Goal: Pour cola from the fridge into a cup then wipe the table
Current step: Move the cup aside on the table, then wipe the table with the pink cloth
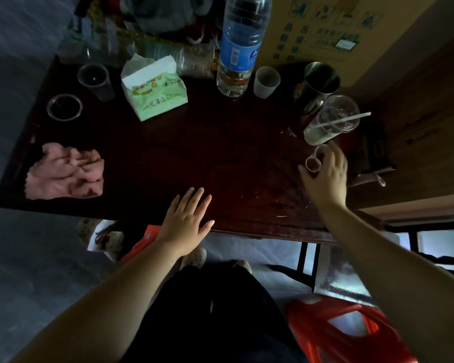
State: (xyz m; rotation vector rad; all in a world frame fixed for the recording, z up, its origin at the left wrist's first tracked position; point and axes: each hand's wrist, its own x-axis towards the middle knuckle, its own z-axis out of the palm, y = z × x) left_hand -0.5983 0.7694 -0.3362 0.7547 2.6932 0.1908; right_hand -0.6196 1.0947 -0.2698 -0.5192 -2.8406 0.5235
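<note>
Plastic and light, the small cup (pixel 313 163) gripped by the right hand (pixel 328 176) could tip the lidded cup (pixel 330 119) just beside it onto the desk (pixel 194 142); the left hand (pixel 186 218) lies flat.

Shows L hand (pixel 186 218) flat, fingers straight, on dark table (pixel 194 153) nr front edge. Shows R hand (pixel 328 176) gripping small clear cup (pixel 313 163), tilted, just beside lidded cup (pixel 325 124) w/ straw. Locates pink cloth (pixel 63 172) at L end; tissue pack (pixel 155 93) and water bottle (pixel 240 48) twd rear.
</note>
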